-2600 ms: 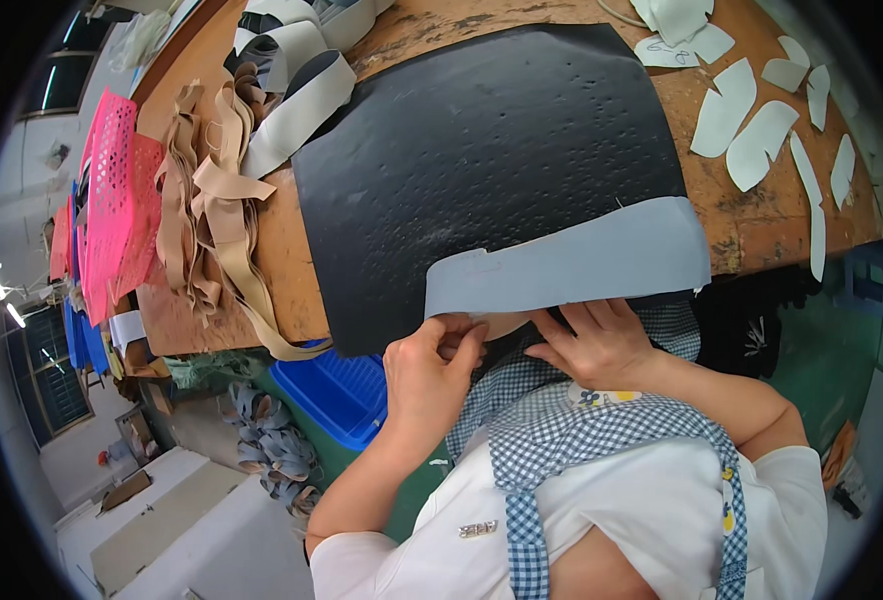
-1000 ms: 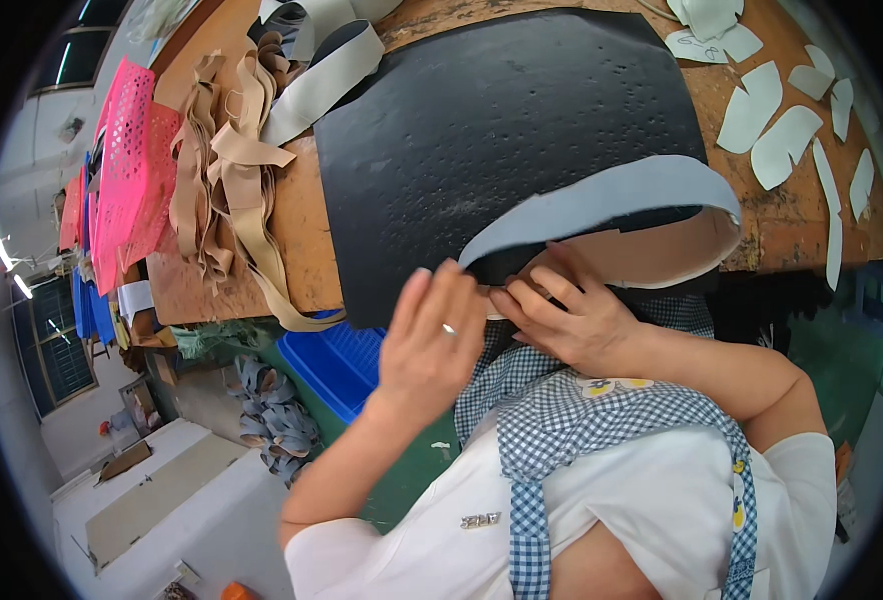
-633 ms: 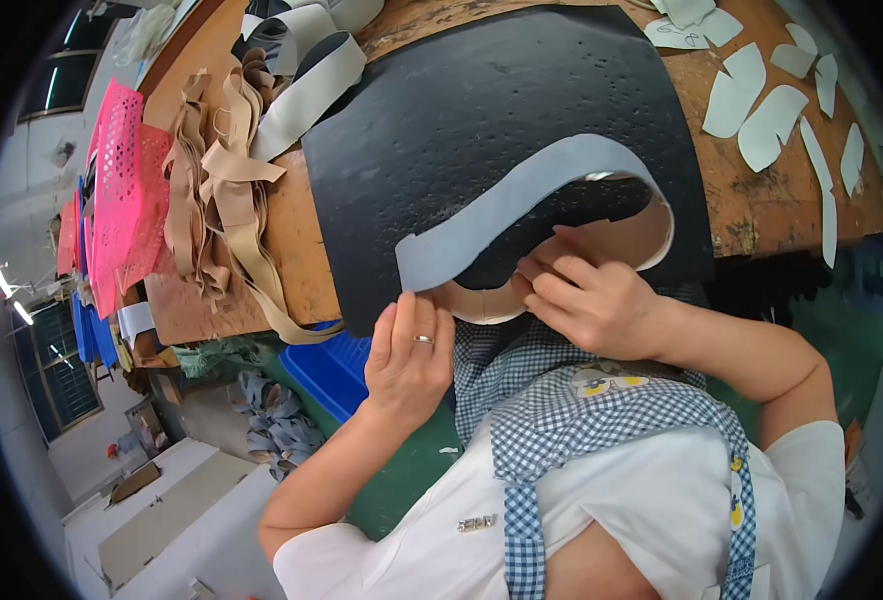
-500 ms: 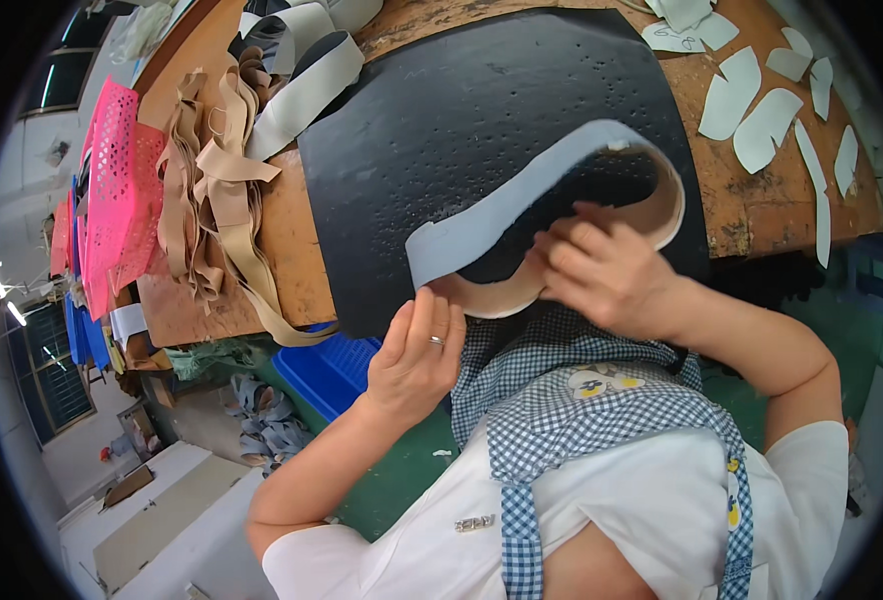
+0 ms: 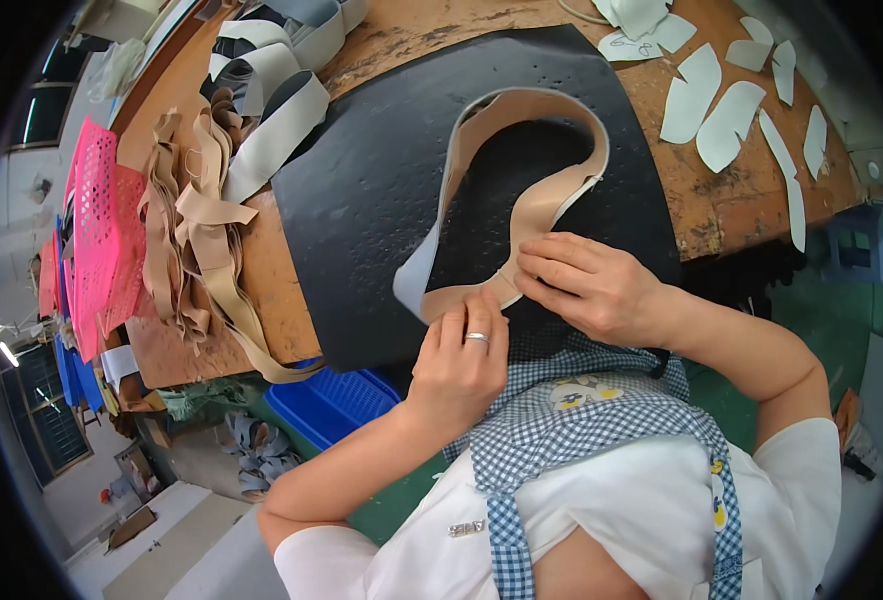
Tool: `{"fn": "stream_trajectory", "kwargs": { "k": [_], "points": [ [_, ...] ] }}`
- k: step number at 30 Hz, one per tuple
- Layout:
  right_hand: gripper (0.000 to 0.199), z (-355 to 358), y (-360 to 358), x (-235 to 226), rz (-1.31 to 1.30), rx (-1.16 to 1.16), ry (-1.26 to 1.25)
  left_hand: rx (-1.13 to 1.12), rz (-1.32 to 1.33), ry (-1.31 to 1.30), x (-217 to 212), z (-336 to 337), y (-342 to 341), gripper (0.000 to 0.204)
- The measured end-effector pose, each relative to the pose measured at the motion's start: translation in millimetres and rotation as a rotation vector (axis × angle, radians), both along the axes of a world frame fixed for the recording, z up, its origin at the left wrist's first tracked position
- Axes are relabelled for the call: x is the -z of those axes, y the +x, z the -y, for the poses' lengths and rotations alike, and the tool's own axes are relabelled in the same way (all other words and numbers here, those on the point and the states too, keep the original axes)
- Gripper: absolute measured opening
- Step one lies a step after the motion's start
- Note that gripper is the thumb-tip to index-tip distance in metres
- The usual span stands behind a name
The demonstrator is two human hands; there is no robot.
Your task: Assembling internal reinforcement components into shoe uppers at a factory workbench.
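Over at the wooden bench [image 5: 717,205], 1 looped tan-and-grey strip [image 5: 542,205] standing on edge on the black mat [image 5: 352,220], left hand [image 5: 462,365] and right hand [image 5: 597,290] both gripping its near side, fingers close together.

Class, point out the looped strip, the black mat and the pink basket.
Looped strip [image 5: 536,209]: head view, on its tan inner face.
Black mat [image 5: 362,200]: head view, on its bare left part.
Pink basket [image 5: 95,210]: head view, on its perforated side.

A workshop: scarred wooden workbench [image 5: 737,212]; heaped tan strips [image 5: 220,262]; flat white cutouts [image 5: 732,122]
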State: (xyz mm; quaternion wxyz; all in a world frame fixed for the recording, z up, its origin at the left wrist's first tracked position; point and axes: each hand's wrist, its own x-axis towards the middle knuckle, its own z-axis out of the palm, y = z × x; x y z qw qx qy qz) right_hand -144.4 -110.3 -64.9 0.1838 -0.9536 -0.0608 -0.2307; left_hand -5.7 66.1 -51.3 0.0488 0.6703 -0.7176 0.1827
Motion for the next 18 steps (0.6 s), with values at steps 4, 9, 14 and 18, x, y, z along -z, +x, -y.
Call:
{"fn": "stream_trajectory", "kwargs": {
  "k": [4,9,14,18],
  "points": [
    [0.031,-0.6,1.6,5.3,0.024,0.017,0.013,-0.074,-0.160,0.010,-1.9,4.7,-5.2,0.027],
    [0.028,3.5,2.6,6.8,0.052,-0.029,-0.044,-0.029,-0.248,-0.013,-1.1,11.4,-6.8,0.027],
    [0.028,1.8,2.4,7.0,0.048,-0.062,-0.062,0.064,-0.031,0.054,-0.9,16.3,-14.1,0.022],
    [0.028,0.6,3.9,10.3,0.060,-0.075,0.021,0.095,-0.028,0.079,-2.6,21.8,-15.5,0.015]
  ]
}}
